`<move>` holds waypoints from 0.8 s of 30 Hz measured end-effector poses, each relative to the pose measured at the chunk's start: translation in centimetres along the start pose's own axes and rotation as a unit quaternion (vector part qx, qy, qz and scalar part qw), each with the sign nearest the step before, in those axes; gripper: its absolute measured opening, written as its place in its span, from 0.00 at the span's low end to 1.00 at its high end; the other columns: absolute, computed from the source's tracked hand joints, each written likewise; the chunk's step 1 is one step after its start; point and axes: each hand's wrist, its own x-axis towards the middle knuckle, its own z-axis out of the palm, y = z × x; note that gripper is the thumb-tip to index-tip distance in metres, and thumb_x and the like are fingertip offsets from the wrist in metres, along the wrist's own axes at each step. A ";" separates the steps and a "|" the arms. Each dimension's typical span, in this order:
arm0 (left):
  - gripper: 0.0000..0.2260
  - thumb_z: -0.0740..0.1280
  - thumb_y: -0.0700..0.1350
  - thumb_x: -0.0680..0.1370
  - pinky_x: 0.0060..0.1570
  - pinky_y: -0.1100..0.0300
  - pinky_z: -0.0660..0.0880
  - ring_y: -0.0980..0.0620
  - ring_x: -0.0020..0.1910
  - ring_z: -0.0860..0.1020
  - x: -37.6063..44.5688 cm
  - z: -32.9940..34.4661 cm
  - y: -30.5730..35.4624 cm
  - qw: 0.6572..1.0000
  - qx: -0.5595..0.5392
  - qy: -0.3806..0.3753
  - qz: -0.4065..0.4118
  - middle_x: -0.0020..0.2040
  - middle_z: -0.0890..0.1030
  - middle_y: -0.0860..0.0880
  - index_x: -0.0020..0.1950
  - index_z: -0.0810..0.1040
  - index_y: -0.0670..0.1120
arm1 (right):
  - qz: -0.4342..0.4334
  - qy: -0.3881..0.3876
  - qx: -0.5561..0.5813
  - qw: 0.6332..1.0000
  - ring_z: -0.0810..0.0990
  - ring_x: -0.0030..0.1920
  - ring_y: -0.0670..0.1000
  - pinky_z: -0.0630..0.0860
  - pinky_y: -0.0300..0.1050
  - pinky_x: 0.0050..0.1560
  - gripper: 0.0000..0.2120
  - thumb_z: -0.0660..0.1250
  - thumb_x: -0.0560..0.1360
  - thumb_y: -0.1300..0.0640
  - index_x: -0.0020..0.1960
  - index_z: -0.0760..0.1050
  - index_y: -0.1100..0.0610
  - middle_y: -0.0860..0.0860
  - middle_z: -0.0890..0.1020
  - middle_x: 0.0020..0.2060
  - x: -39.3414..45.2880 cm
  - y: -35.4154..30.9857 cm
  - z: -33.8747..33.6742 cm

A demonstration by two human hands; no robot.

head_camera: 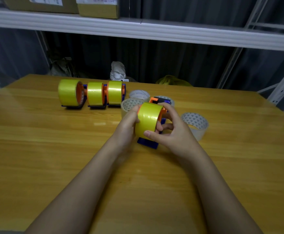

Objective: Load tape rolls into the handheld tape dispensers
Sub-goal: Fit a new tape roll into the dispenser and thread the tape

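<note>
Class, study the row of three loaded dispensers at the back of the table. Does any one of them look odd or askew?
Yes. The leftmost dispenser sits turned at an angle, its roll's orange core showing, while the middle dispenser and the right dispenser face squarely forward. Its roll also looks larger. Whether it is seated properly cannot be told.

On the table (53, 149), three loaded dispensers (94, 96) stand in a row at ten o'clock; a fourth dispenser (149, 122) sits centre, loose rolls (195, 124) around it from twelve to three.
</note>
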 end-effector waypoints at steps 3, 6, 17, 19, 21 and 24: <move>0.17 0.52 0.39 0.71 0.39 0.62 0.77 0.54 0.37 0.81 -0.1 0.1 0.0 1.000 -0.005 -0.014 0.018 0.36 0.83 0.49 0.56 0.73 0.45 | 0.001 0.002 -0.004 1.000 0.80 0.49 0.38 0.81 0.45 0.51 0.40 0.77 0.65 0.44 0.70 0.60 0.36 0.36 0.71 0.57 0.0 -0.1 -0.1; 0.19 0.52 0.42 0.70 0.41 0.59 0.78 0.50 0.38 0.81 -0.1 0.0 0.0 0.999 -0.047 -0.022 -0.003 0.36 0.82 0.45 0.57 0.73 0.43 | 0.002 0.004 0.002 1.000 0.80 0.48 0.38 0.81 0.45 0.50 0.40 0.77 0.65 0.45 0.70 0.60 0.37 0.35 0.71 0.55 -0.1 -0.2 -0.1; 0.16 0.54 0.42 0.70 0.42 0.60 0.78 0.55 0.40 0.81 0.0 -0.1 -0.1 1.000 0.016 0.009 0.011 0.38 0.84 0.52 0.54 0.75 0.47 | -0.004 0.003 -0.006 1.000 0.80 0.49 0.38 0.82 0.46 0.50 0.38 0.77 0.65 0.45 0.67 0.60 0.34 0.35 0.71 0.56 0.0 -0.1 -0.1; 0.20 0.54 0.40 0.68 0.43 0.58 0.76 0.51 0.42 0.81 0.1 -0.3 -0.2 0.999 0.029 0.004 0.014 0.40 0.83 0.49 0.57 0.75 0.45 | -0.003 0.004 -0.003 1.000 0.80 0.49 0.38 0.81 0.45 0.51 0.38 0.77 0.65 0.45 0.69 0.60 0.35 0.36 0.72 0.57 0.0 -0.1 -0.1; 0.22 0.54 0.40 0.67 0.43 0.57 0.76 0.49 0.43 0.80 0.1 -0.4 -0.2 1.000 -0.005 0.003 0.000 0.42 0.83 0.47 0.59 0.74 0.44 | -0.002 0.004 0.001 1.000 0.80 0.49 0.38 0.81 0.44 0.51 0.38 0.77 0.66 0.45 0.69 0.60 0.36 0.36 0.72 0.56 0.0 -0.1 -0.1; 0.21 0.55 0.44 0.70 0.41 0.56 0.78 0.46 0.41 0.80 0.2 -0.2 -0.2 0.998 -0.052 0.001 -0.023 0.42 0.81 0.43 0.61 0.72 0.42 | -0.002 0.002 0.009 1.000 0.79 0.49 0.37 0.81 0.44 0.51 0.37 0.77 0.66 0.46 0.69 0.61 0.35 0.35 0.73 0.54 -0.1 -0.2 -0.1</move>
